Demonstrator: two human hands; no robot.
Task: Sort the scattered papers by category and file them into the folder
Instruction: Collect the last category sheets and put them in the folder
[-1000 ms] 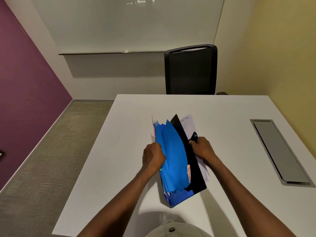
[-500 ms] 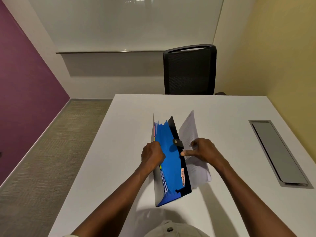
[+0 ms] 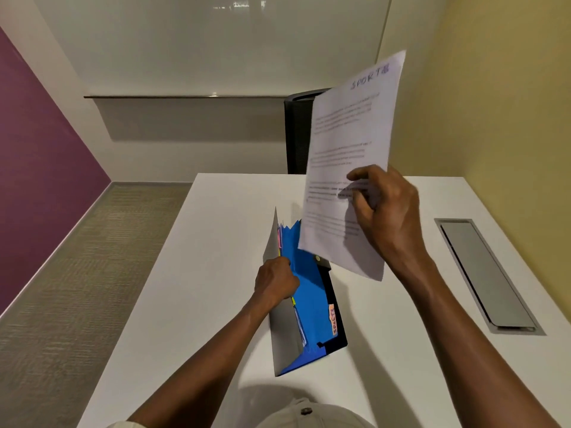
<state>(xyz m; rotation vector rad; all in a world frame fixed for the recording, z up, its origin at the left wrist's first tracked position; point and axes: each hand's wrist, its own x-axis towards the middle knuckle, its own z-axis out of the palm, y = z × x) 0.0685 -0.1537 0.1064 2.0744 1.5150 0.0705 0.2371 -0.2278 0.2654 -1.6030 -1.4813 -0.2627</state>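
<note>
A blue expanding folder [image 3: 309, 304] with a black cover and a grey flap stands open on the white table [image 3: 216, 273]. Coloured tabs show on its dividers, one orange label on the right. My left hand [image 3: 275, 281] grips the folder's dividers on the left side and holds them apart. My right hand [image 3: 386, 211] pinches a white printed sheet [image 3: 346, 134] headed "SPORTS", raised in the air above and right of the folder. The sheet's lower corner hangs over the folder's far end.
A black chair [image 3: 296, 134] stands at the table's far edge, partly hidden by the sheet. A grey cable hatch [image 3: 485, 273] is set into the table at the right. Carpeted floor and a purple wall lie to the left.
My right hand has picked the sheet up from the table beside the folder and raised it high. My left hand stays on the folder, which now stands more upright.
</note>
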